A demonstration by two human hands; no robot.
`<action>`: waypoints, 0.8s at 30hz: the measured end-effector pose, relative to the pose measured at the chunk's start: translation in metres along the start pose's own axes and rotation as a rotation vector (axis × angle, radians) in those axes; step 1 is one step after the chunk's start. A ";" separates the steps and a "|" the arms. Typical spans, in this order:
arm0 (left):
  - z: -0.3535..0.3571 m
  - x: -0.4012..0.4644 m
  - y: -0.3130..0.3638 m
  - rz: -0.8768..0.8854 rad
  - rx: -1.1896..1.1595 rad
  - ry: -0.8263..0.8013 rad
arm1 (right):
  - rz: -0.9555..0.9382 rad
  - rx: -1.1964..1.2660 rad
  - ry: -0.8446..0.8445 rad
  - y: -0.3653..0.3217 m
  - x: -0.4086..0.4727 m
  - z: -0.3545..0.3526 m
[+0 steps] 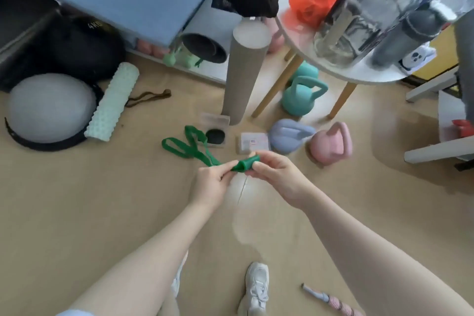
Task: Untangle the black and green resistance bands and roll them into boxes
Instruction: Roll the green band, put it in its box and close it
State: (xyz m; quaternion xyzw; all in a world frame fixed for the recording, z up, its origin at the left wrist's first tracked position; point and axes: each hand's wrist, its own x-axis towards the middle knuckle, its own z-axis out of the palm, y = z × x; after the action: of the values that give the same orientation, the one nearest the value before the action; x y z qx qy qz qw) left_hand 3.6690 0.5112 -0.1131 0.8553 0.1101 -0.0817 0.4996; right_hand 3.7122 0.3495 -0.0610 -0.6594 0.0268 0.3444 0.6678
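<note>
Both hands hold one end of the green resistance band (pixel 190 147) above the floor. My left hand (pixel 213 182) pinches the band where it leaves the roll. My right hand (pixel 274 174) grips the small rolled-up end between them. The band's loose length trails away to the upper left and lies in loops on the floor. Beyond it a small clear box (pixel 223 121) sits on the floor with the black band (pixel 215 136) coiled inside. A second small box (pixel 252 142) with a label stands to its right.
Blue (pixel 289 134), pink (pixel 331 143) and teal kettlebells (pixel 300 99) stand by the legs of a white round table (pixel 341 72). A cardboard tube (pixel 243 77), a mint foam roller (pixel 112 102), a grey balance dome (pixel 48 108) and a brown strap (pixel 148 97) lie beyond. A folded umbrella (pixel 331 301) lies near my shoe.
</note>
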 end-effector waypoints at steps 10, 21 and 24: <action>0.202 0.022 -0.182 -0.720 -0.791 0.110 | 0.141 -0.170 0.046 0.292 0.076 -0.065; 0.312 0.088 -0.356 -0.654 -0.801 0.036 | 0.043 -0.099 0.157 0.505 0.162 -0.095; 0.329 0.105 -0.389 -0.682 -0.933 -0.032 | -0.024 -0.148 0.183 0.532 0.183 -0.103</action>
State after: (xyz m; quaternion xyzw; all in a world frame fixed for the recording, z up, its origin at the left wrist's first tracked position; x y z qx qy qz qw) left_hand 3.6551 0.4208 -0.6254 0.4594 0.3965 -0.1938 0.7708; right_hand 3.6306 0.2781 -0.6227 -0.7357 0.0545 0.2758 0.6162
